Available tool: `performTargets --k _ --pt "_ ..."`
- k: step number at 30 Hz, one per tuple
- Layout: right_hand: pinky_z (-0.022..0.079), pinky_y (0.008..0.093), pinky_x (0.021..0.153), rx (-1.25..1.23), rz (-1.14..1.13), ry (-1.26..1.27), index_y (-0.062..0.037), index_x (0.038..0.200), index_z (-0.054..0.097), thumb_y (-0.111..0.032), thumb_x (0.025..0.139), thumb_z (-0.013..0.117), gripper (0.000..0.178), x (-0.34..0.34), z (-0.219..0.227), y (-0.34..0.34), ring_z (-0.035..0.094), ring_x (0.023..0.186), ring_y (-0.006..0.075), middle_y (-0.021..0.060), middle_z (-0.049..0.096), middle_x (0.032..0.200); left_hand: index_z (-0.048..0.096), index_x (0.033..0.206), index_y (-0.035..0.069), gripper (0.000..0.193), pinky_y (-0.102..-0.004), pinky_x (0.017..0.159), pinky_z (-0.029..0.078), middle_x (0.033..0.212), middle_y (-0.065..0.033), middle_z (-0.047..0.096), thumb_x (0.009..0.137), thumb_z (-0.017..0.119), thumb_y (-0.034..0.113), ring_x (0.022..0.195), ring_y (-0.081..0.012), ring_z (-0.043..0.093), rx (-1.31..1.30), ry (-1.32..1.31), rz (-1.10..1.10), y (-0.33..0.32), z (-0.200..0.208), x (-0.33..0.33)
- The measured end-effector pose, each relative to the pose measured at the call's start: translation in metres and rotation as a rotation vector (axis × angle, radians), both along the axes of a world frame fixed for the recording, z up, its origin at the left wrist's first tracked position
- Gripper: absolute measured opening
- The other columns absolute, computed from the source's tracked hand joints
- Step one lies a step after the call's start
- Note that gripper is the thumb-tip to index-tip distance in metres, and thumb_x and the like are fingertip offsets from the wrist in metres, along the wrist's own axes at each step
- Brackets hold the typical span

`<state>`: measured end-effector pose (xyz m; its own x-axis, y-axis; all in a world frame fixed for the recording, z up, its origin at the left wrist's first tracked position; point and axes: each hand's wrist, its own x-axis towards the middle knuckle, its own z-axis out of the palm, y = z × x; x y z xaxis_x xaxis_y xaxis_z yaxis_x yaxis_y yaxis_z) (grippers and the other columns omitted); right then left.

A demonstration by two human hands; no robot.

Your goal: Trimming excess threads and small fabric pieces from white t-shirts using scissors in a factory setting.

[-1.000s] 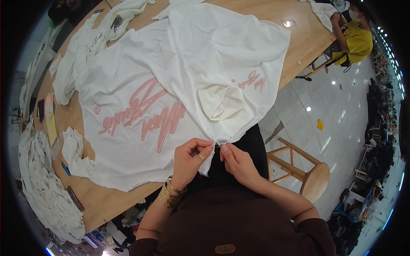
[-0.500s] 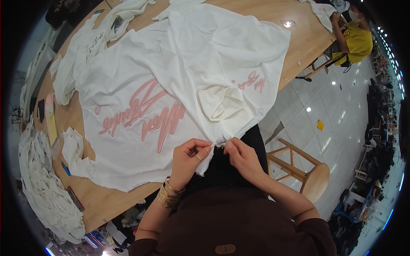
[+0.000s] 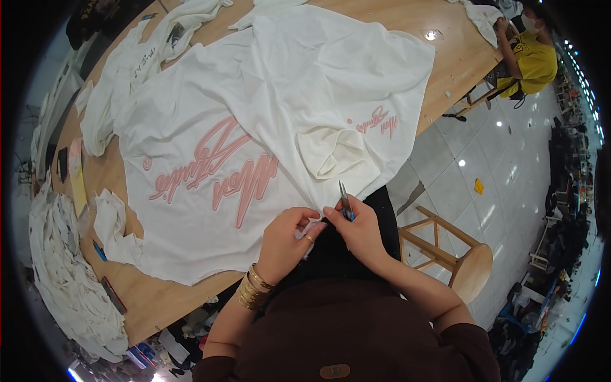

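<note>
Our left hand [image 3: 283, 239] is nearly closed, thumb and forefinger drawn together at the near edge of the white garment [image 3: 280, 95]; the exact grip is small in the view. Our right hand [image 3: 361, 237] is curled round blue-handled scissors [image 3: 348, 214], their points facing away from us, while its thumb tip reaches the same edge. Whether that thumb also pinches cloth, or the blades are parted, we cannot tell.

For this close work at the edge, we would do well to hold the cloth taut between both hands, turn the points away from the left fingertips before any closing of the blades, and look underneath for a trapped fold. The loose weight of fabric could tug the edge askew, so slack gathered near us should help.

The garment spreads across the bench [image 3: 445, 83], its near edge hanging over our dark lap; a rolled white opening [image 3: 336, 153] lies just beyond the hands, and pink lettering [image 3: 216, 169] sits to the left. Further left are a smaller white piece [image 3: 113, 230] and a heap of white cloth [image 3: 70, 274]. To our right stands a wooden stool [image 3: 472, 274]; at the far right a co-worker in yellow [image 3: 536, 62] handles white cloth.
</note>
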<state>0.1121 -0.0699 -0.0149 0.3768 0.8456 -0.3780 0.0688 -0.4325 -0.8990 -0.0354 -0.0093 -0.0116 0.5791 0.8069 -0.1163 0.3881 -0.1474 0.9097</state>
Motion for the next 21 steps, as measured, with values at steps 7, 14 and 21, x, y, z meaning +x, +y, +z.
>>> performTargets --k 7,14,21 --pt "0.039 0.0321 0.052 0.005 -0.015 -0.200 0.0017 0.080 0.051 -0.025 0.082 0.063 0.029 0.013 0.005 0.003 0.042 0.052 0.0182 0.0130 0.048 0.059 0.060 0.086 0.002 0.011 -0.0292 0.057 0.044 0.073 -0.0088 0.058 0.080 0.065 0.010 0.062 -0.0199 0.056 0.083 0.020 -0.066 0.008 0.006 0.001" --pt "0.039 0.0325 0.052 -0.049 0.106 -0.195 0.0018 0.082 0.053 -0.028 0.085 0.059 0.031 0.017 0.013 0.001 0.043 0.052 0.0182 0.0135 0.049 0.059 0.063 0.087 0.001 0.010 -0.0227 0.053 0.039 0.063 -0.0035 0.056 0.081 0.064 0.008 0.056 -0.0075 0.050 -0.045 0.014 -0.035 0.011 0.009 0.000" --pt "0.037 0.0265 0.050 -0.196 0.222 0.212 -0.0024 0.093 0.052 -0.034 0.098 0.033 0.037 0.011 0.046 -0.016 0.044 0.048 0.0104 0.0046 0.045 0.051 0.065 0.088 0.000 0.012 -0.0203 0.054 0.040 0.064 -0.0016 0.059 0.081 0.065 0.009 0.057 -0.0047 0.050 -0.096 0.001 0.007 0.009 0.014 -0.003"
